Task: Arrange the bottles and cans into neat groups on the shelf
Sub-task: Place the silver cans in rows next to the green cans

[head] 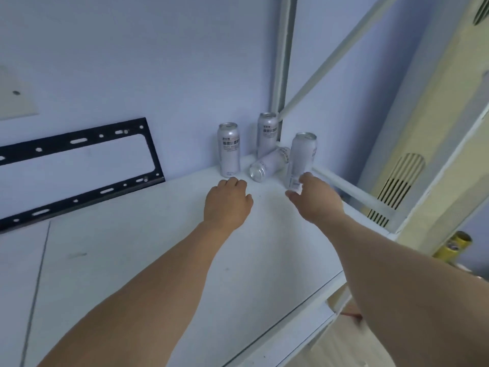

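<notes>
1. White flat shelf against a pale blue wall; four tall silver aluminium cans sit in its far right corner.
2. Left upright can and rear upright can stand apart; a toppled can lies on its side between them and the right can.
3. Right hand: grip curled round the right can's base.
4. Left hand: fingers bent loosely, holding nothing, just before the left upright can.
5. Black perforated metal bracket leans on the wall, left.
</notes>
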